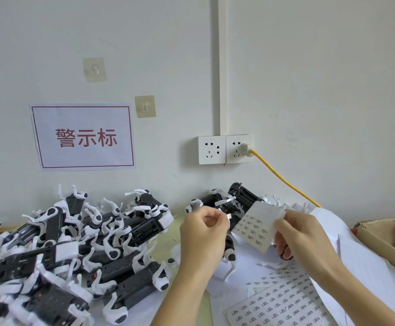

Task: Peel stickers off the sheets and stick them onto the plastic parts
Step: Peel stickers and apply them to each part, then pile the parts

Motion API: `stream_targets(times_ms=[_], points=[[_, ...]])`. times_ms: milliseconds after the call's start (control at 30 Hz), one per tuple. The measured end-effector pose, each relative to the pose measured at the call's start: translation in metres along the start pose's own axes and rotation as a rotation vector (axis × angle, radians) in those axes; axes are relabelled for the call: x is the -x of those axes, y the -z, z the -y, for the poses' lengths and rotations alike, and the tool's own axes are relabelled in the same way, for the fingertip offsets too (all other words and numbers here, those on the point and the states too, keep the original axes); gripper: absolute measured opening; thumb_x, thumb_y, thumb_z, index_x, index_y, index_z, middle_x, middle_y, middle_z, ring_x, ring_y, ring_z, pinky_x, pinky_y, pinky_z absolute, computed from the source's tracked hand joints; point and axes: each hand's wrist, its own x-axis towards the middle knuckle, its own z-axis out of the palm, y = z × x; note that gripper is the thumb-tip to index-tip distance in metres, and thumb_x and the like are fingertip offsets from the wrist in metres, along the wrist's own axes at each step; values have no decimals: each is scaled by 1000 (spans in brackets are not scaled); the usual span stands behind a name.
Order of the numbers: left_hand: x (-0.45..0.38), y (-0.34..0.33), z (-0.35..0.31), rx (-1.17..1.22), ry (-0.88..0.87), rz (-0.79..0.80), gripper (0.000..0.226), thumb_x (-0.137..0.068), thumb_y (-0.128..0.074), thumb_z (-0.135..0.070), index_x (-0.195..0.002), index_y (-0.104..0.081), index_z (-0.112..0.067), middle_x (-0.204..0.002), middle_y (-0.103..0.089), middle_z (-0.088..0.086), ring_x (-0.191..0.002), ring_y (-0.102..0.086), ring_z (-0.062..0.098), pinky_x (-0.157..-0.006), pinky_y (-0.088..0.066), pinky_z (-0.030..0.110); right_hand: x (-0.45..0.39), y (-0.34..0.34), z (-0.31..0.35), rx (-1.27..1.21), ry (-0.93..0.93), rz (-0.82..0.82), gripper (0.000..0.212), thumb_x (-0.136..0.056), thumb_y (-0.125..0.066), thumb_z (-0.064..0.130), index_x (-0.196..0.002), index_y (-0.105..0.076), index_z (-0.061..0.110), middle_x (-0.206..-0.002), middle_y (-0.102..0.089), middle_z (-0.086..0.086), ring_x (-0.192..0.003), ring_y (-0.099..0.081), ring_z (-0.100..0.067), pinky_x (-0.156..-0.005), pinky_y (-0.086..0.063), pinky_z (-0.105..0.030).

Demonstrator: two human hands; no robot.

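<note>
My right hand (302, 234) holds a small white sticker sheet (257, 227) raised above the table, thumb on its upper right edge. My left hand (203, 231) is beside the sheet's left edge and pinches a tiny white sticker (228, 216) between thumb and fingertip. A black-and-white plastic part (230, 251) stands on the table beneath and between my hands, partly hidden by them and the sheet. A larger sticker sheet (278, 302) lies flat at the bottom, in front of my right forearm.
A big heap of black-and-white plastic parts (74, 250) fills the left of the table. More parts (238, 196) stand against the wall. White paper (361, 262) lies right, beside a cardboard box (389, 234). A yellow cable (283, 177) runs from the wall socket (238, 149).
</note>
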Motion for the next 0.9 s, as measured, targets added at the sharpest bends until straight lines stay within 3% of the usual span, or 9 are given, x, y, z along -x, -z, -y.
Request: stream_targets(times_ms=[100,167,267,333,400,467,533,667,900], points=[[0,2,-2,77,76,-45,16,-87,-64,-14,-74,-71,-22,-66,-70,-5,-63,-65,10,-72,-61,39,-4,4,-3,45,-59,-178,36,-88,-46,22,-60,-44,-1,-50,-51,-10,-47,-50,-22,-49,-44,-44],[0,3,-4,116,107,-54,16,-88,-62,-14,-77,-71,-20,-65,-70,-4,-59,-63,8,-66,-60,36,-5,10,-4,119,-73,-279,34,-77,-38,38,-60,-38,9,-54,-43,-5,-54,-42,-24,-55,-36,-38],[1,3,-5,132,115,-63,15,-89,-62,-13,-78,-72,-18,-64,-70,-2,-59,-64,7,-62,-59,29,-8,17,-10,228,-163,-385,35,-76,-38,46,-92,-55,20,-84,-61,-2,-81,-52,-26,-70,-36,-37],[2,3,-5,128,106,-71,16,-89,-63,-12,-77,-72,-18,-63,-69,-3,-60,-64,7,-63,-59,29,-11,20,-13,300,-156,-481,34,-86,-50,38,-117,-53,23,-112,-54,-6,-105,-48,-28,-85,-36,-40],[2,2,-5,108,92,-86,17,-88,-65,-12,-75,-72,-21,-63,-70,-5,-64,-66,9,-70,-61,34,-9,20,-9,311,14,-551,27,-89,-57,19,-116,-59,23,-107,-55,-3,-104,-50,-24,-87,-38,-37],[3,1,-5,99,79,-103,16,-87,-68,-13,-74,-73,-22,-66,-72,-6,-69,-69,11,-74,-61,35,-3,15,-1,220,229,-443,27,-89,-56,5,-104,-67,25,-79,-62,5,-77,-58,-19,-71,-48,-34],[3,-1,-5,89,58,-113,16,-86,-69,-14,-73,-73,-22,-67,-73,-6,-67,-69,8,-69,-59,28,7,4,9,147,330,-138,36,-92,-54,0,-101,-70,31,-62,-62,-1,-56,-57,-20,-54,-49,-37],[4,-6,-3,50,9,-120,15,-84,-70,-15,-70,-73,-21,-61,-70,-7,-56,-62,3,-52,-42,12,19,-21,15,50,315,344,50,-94,-50,0,-120,-64,40,-66,-58,-8,-58,-47,-12,-59,-45,-43],[6,-11,-3,49,-67,-149,16,-86,-72,-14,-71,-73,-19,-62,-70,-8,-58,-63,2,-54,-44,11,20,-24,15,-74,252,430,62,-79,-47,16,-138,-55,36,-74,-63,-1,-62,-50,-12,-63,-45,-31]])
